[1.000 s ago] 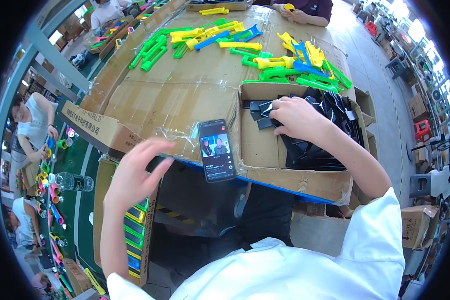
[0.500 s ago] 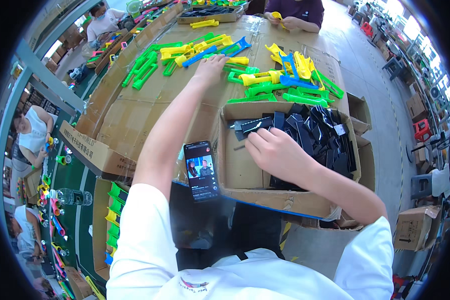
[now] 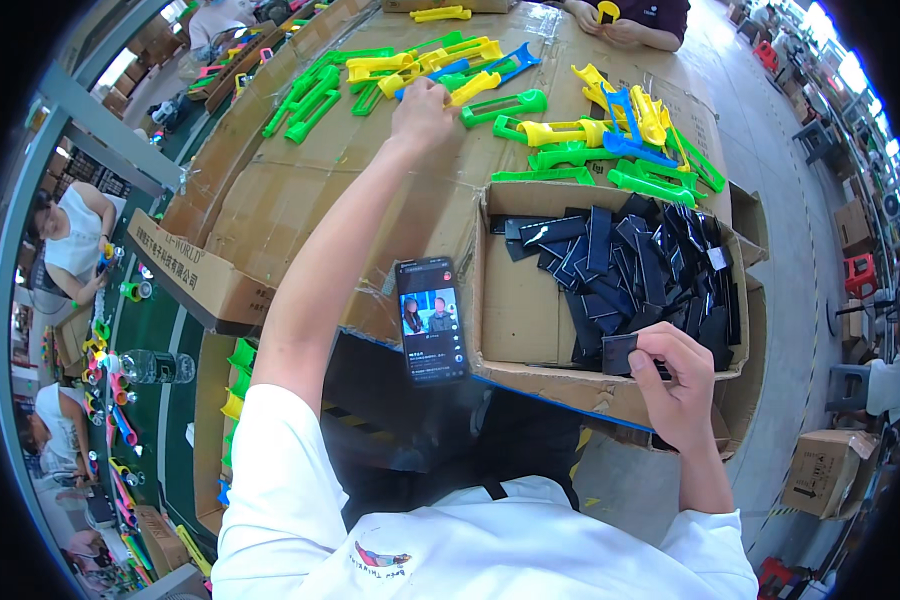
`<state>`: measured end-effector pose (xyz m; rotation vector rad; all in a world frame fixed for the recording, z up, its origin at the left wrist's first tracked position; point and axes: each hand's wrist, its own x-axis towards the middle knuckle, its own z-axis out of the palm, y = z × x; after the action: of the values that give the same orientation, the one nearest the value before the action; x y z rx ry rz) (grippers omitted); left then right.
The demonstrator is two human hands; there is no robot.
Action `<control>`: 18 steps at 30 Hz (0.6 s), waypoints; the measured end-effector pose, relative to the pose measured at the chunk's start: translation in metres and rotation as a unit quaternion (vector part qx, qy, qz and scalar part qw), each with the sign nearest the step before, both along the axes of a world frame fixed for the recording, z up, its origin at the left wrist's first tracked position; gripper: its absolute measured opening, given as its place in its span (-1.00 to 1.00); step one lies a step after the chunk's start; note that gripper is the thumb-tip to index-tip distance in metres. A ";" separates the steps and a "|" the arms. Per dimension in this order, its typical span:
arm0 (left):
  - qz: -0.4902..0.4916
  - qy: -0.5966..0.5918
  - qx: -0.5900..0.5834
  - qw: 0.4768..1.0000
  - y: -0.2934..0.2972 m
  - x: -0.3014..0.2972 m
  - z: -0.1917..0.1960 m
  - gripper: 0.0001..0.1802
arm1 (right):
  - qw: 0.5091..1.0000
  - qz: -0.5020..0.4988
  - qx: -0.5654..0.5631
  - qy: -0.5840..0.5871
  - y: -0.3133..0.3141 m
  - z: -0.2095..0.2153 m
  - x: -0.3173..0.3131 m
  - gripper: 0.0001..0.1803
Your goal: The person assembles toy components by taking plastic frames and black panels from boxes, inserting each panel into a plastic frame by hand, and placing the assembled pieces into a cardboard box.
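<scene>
My left hand (image 3: 425, 116) reaches to the far side of the cardboard-covered table. Its fingers are closed at the near end of a yellow plastic frame (image 3: 475, 88), which tilts up to the right; their exact grip is partly hidden. A blue frame (image 3: 515, 63) and several yellow and green ones lie around it. My right hand (image 3: 678, 385) pinches a thin black rectangular strip (image 3: 618, 354) between thumb and fingers, over the near edge of an open cardboard box (image 3: 510, 372). Inside that box is a heap of similar black strips (image 3: 595, 250).
A phone (image 3: 431, 320) with a lit screen lies left of the box. More coloured frames (image 3: 620, 135) are piled behind it. Across the table, a person's hands (image 3: 615, 28) hold a yellow piece. A plastic bottle (image 3: 156, 367) lies on the green surface at left.
My right hand has come out of the box toward me with a black strip. The yellow frame near my left hand has shifted left and turned. The view has shifted slightly.
</scene>
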<state>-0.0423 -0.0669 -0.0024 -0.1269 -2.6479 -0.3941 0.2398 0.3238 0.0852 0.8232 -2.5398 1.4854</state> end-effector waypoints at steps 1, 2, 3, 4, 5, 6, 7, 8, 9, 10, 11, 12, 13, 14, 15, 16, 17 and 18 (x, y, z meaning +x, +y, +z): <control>0.021 0.066 -0.015 0.997 -0.004 0.007 -0.001 -0.64 | 0.999 -0.006 -0.023 -0.022 -0.004 -0.002 0.004 -0.95; 0.044 0.132 -0.031 0.990 -0.009 0.015 -0.001 -0.65 | 1.000 -0.001 -0.022 -0.022 -0.009 -0.003 0.009 -0.95; 0.052 0.133 -0.032 0.989 -0.020 0.025 0.001 -0.65 | 0.998 0.008 -0.046 -0.048 -0.016 -0.004 0.014 -0.95; 0.063 0.065 0.131 0.987 -0.023 0.039 0.012 -0.63 | 0.995 0.012 -0.069 -0.076 -0.022 -0.005 0.022 -0.95; 0.070 -0.005 0.291 0.954 -0.023 0.055 0.027 -0.61 | 0.995 0.013 -0.066 -0.076 -0.028 -0.007 0.029 -0.95; 0.055 -0.062 0.420 0.904 -0.018 0.082 0.046 -0.58 | 0.990 0.041 -0.087 -0.108 -0.034 -0.011 0.036 -0.95; -0.017 -0.027 0.524 0.851 -0.011 0.112 0.055 -0.59 | 0.982 0.069 -0.109 -0.139 -0.041 -0.016 0.042 -0.95; -0.087 0.011 0.617 0.782 -0.005 0.148 0.062 -0.59 | 0.971 0.088 -0.129 -0.181 -0.052 -0.020 0.049 -0.94; -0.117 0.017 0.651 0.750 0.001 0.189 0.067 -0.57 | 0.955 0.096 -0.141 -0.241 -0.060 -0.026 0.057 -0.93; -0.155 0.017 0.686 0.711 0.014 0.223 0.066 -0.55 | 0.948 0.105 -0.140 -0.267 -0.063 -0.039 0.061 -0.91; -0.150 0.023 0.723 0.674 0.031 0.259 0.066 -0.51 | 0.939 0.118 -0.139 -0.292 -0.067 -0.050 0.065 -0.90; -0.135 0.037 0.755 0.641 0.040 0.305 0.065 -0.46 | 0.923 0.127 -0.148 -0.332 -0.077 -0.057 0.073 -0.88; -0.125 0.042 0.758 0.639 0.038 0.347 0.046 -0.40 | 0.905 0.136 -0.154 -0.372 -0.087 -0.064 0.080 -0.86; -0.098 0.017 0.762 0.640 0.044 0.387 0.036 -0.37 | 0.896 0.146 -0.152 -0.392 -0.096 -0.072 0.087 -0.82; -0.060 -0.002 0.762 0.644 0.046 0.426 0.021 -0.32 | 0.890 0.177 -0.150 -0.392 -0.106 -0.076 0.095 -0.80; -0.012 -0.006 0.746 0.666 0.055 0.460 0.007 -0.31 | 0.882 0.198 -0.152 -0.399 -0.118 -0.087 0.100 -0.79; 0.032 -0.010 0.735 0.677 0.063 0.489 -0.015 -0.33 | 0.875 0.216 -0.154 -0.406 -0.128 -0.100 0.104 -0.77; 0.054 -0.027 0.738 0.673 0.072 0.513 -0.033 -0.38 | 0.872 0.221 -0.149 -0.412 -0.139 -0.111 0.108 -0.77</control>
<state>0.4709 0.0047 -0.0355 0.5495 -1.5629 -2.2582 0.3482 0.1849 -0.0261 0.8884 -2.5648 2.8047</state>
